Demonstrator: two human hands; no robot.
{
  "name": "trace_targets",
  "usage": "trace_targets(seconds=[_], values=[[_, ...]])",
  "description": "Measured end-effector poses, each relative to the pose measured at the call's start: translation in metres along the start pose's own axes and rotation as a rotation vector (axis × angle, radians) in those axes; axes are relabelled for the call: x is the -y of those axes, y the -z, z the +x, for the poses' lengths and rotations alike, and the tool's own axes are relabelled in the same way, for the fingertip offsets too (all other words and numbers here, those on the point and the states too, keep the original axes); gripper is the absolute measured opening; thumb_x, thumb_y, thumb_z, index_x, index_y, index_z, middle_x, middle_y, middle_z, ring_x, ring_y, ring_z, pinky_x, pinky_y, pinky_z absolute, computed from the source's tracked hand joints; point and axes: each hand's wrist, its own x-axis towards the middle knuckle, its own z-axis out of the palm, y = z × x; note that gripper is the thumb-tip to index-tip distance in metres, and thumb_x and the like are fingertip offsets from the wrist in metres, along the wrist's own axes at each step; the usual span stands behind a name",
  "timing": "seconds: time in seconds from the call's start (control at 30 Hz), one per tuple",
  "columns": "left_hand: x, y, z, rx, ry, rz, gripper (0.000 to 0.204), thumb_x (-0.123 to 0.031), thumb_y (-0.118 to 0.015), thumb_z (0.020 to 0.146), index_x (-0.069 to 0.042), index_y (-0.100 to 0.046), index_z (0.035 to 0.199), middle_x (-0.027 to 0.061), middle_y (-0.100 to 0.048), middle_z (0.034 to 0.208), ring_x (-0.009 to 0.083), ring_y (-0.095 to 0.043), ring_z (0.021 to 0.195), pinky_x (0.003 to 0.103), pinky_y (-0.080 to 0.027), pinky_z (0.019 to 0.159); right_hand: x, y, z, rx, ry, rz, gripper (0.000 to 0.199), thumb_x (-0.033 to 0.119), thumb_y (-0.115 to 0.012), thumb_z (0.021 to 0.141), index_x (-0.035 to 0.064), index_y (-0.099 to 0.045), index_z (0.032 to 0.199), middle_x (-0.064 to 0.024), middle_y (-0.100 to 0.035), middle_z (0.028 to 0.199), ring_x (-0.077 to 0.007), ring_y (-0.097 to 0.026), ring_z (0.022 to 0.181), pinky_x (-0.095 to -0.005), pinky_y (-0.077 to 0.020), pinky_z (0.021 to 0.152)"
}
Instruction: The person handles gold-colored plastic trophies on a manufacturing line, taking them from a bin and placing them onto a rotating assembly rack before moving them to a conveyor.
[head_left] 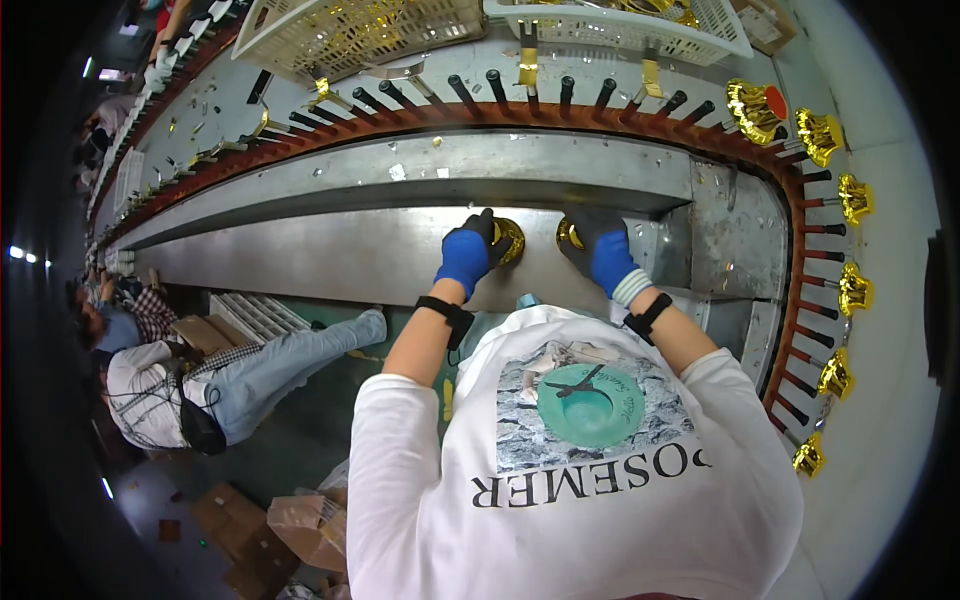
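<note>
Both my hands wear blue-and-black gloves and are over the steel work surface (330,245). My left hand (468,255) is closed around the side of a shiny gold round part (514,241), which appears to rest on the steel. A short gap to the right, my right hand (602,250) grips another gold round part (566,236), with its fingers partly covering it. The two gold parts are apart from each other. The undersides of both, and most of my right fingertips, are hidden.
Beyond the work surface, a curved brown conveyor rail (540,112) carries several black-tipped pegs. Flared gold pieces (755,110) sit on its pegs at the right. A cream basket (375,40) and a white basket (735,30) of gold parts stand behind. At left is a co-worker (160,400).
</note>
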Motion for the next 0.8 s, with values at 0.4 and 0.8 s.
trace_targets(seconds=[0.4, 0.8], values=[[-0.204, 0.151, 0.063, -0.389, -0.722, -0.179, 0.069, -0.035, -0.083, 0.092, -0.005, -0.057, 0.149, 0.0284, -0.070, 0.128, 0.0447, -0.075, 0.096, 0.048, -0.062, 0.077, -0.043, 0.264, 0.061, -0.843, 0.102, -0.538, 0.057, 0.024, -0.086, 0.089, -0.0025, -0.067, 0.135, -0.0265, -0.069, 0.136, -0.0460, -0.066, 0.124, -0.0473, -0.0534, 0.106], [-0.243, 0.169, 0.140, -0.477, -0.815, -0.068, 0.046, -0.039, -0.082, 0.090, -0.011, -0.066, 0.122, 0.0165, -0.075, 0.104, 0.0399, -0.073, 0.086, 0.049, -0.059, 0.074, -0.066, 0.275, 0.091, -0.505, 0.205, -0.375, 0.034, 0.010, -0.080, 0.087, 0.0036, -0.072, 0.119, -0.0185, -0.073, 0.110, -0.0350, -0.072, 0.094, -0.0441, -0.0581, 0.084]])
